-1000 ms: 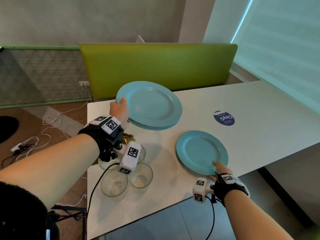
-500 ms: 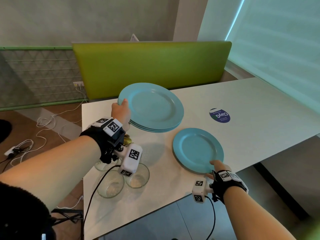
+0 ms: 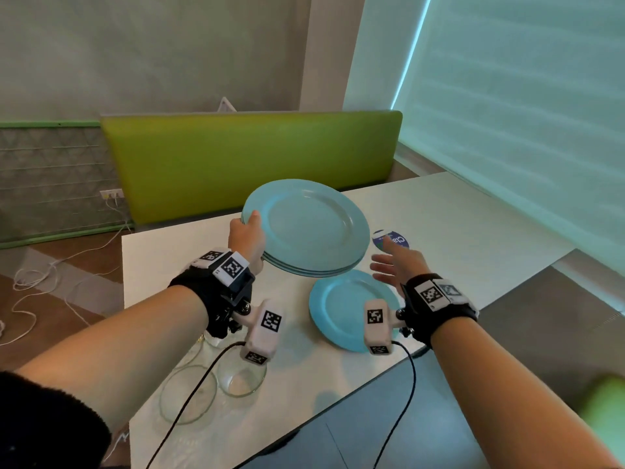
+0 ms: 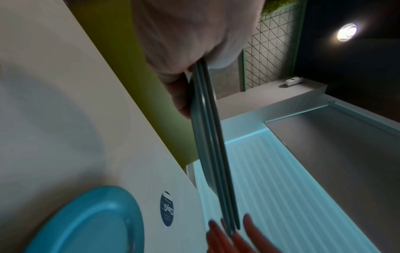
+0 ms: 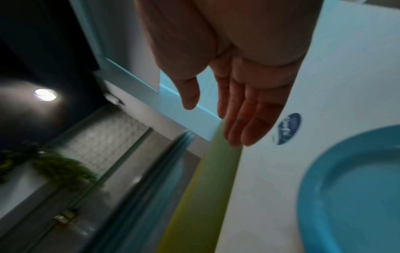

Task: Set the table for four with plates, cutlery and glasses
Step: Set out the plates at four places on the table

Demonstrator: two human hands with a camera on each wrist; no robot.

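Left hand (image 3: 246, 236) grips the rim of a stack of 3 plates (image 3: 306, 228) held above the table (image 3: 473, 231); right hand (image 3: 395, 265), fingers spread and empty, nears its far edge. Plates appear rigid, smooth, probably slippery: pinch 1 at the rim.

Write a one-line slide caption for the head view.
Left hand holds stacked plates; open right hand reaches toward them.
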